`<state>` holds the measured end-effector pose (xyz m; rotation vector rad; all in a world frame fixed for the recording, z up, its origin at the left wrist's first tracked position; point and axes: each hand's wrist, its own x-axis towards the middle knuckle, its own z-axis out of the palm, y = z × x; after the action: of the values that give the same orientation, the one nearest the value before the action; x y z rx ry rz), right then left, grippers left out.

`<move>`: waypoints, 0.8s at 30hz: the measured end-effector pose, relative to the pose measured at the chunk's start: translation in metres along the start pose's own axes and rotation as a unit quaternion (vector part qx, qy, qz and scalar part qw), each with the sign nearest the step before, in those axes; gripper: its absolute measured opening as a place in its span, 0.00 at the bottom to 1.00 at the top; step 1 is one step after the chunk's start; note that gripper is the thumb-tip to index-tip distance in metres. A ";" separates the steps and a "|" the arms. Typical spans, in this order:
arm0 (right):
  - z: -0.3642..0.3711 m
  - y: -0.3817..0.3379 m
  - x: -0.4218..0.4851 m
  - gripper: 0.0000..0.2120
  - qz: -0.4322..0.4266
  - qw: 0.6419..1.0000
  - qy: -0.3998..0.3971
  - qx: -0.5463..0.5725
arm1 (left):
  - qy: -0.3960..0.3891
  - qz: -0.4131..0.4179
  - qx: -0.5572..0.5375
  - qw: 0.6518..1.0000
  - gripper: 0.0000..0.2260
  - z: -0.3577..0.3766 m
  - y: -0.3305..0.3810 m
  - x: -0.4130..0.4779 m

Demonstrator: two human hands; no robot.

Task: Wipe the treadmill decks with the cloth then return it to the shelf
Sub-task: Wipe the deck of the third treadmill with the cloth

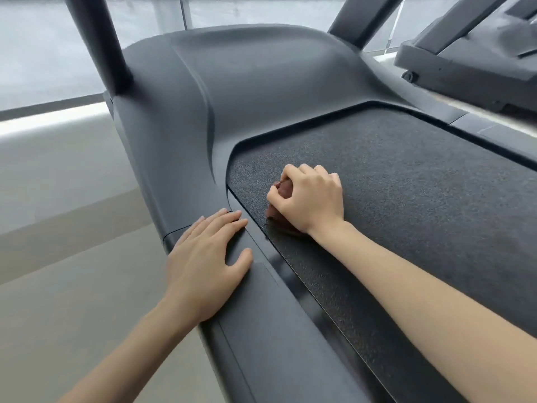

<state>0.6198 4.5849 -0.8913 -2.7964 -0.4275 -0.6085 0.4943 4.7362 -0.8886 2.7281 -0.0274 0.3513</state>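
The treadmill's dark textured belt (421,205) carries a bunched brown cloth (284,189) near its far left corner, gripped under the right hand (315,199). On the smooth left side rail (270,338) just beside it, the left hand (203,266) rests flat.

Right hand (312,199) gripping a bunched brown cloth (283,189) against the textured belt (406,184) near its front corner, left hand (205,264) flat with straight fingers on the side rail (261,330), dark motor hood (247,82) ahead, second treadmill (470,56) at upper right.
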 end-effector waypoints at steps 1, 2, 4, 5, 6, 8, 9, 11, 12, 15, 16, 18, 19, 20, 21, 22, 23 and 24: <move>0.004 0.000 0.008 0.15 0.006 1.000 0.000 -0.001 | -0.001 0.002 -0.003 1.000 0.25 0.001 0.000 0.000; 0.007 -0.001 0.013 0.15 0.012 1.000 -0.001 -0.002 | -0.001 0.004 -0.003 1.000 0.25 0.001 -0.001 0.000; 0.008 -0.003 0.016 0.15 0.021 1.000 -0.006 -0.005 | 0.000 0.007 0.000 1.000 0.23 0.001 -0.002 -0.001; 0.006 -0.004 0.013 0.16 0.026 1.000 -0.009 -0.006 | 0.000 0.008 0.002 1.000 0.21 0.001 -0.003 0.000; 0.002 -0.004 0.007 0.16 0.029 0.999 -0.012 -0.005 | 0.001 0.008 0.004 1.000 0.19 0.002 -0.003 0.000; -0.010 0.000 -0.013 0.16 0.029 0.999 -0.015 0.006 | 0.001 0.010 0.009 1.000 0.18 0.003 -0.005 0.001; -0.019 0.003 -0.028 0.16 0.025 0.999 -0.017 0.013 | 0.000 0.011 0.012 1.000 0.19 0.004 -0.005 0.001; -0.040 0.010 -0.066 0.16 0.013 0.999 -0.019 0.026 | -0.002 0.014 0.013 1.000 0.19 0.004 -0.005 0.000; -0.053 0.013 -0.087 0.17 0.008 0.999 -0.018 0.032 | -0.002 0.015 0.012 1.000 0.18 0.004 -0.005 0.000; -0.091 0.022 -0.153 0.15 -0.004 0.999 -0.010 0.045 | -0.001 0.017 0.010 1.000 0.18 0.004 -0.007 0.001; -0.103 0.027 -0.175 0.14 -0.006 0.999 -0.009 0.048 | -0.003 0.017 0.011 1.000 0.18 0.004 -0.007 0.001; -0.125 0.040 -0.214 0.12 -0.006 0.999 -0.001 0.045 | -0.011 0.019 0.015 1.000 0.18 0.003 -0.008 0.001; -0.134 0.047 -0.232 0.11 -0.006 0.999 0.004 0.042 | -0.018 0.022 0.020 0.999 0.18 0.002 -0.007 0.001; -0.142 0.053 -0.247 0.11 -0.005 0.999 0.008 0.039 | -0.025 0.026 0.027 0.999 0.19 0.002 -0.007 0.000; -0.148 0.058 -0.258 0.11 -0.006 0.999 0.011 0.038 | -0.035 0.029 0.035 0.998 0.19 0.002 -0.006 -0.001; -0.151 0.061 -0.265 0.11 -0.009 0.999 0.010 0.037 | -0.046 0.032 0.043 0.997 0.20 0.001 -0.005 -0.004; -0.153 0.064 -0.268 0.11 -0.015 0.999 0.006 0.036 | -0.058 0.038 0.049 0.996 0.20 0.000 -0.002 -0.009; -0.153 0.064 -0.267 0.11 -0.019 0.999 0.001 0.033 | -0.072 0.047 0.055 0.995 0.21 0.000 0.003 -0.015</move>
<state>0.3536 4.4185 -0.8845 -2.7311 -0.4924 -0.5943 0.4791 4.7336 -0.8911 2.8626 -0.1818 0.1854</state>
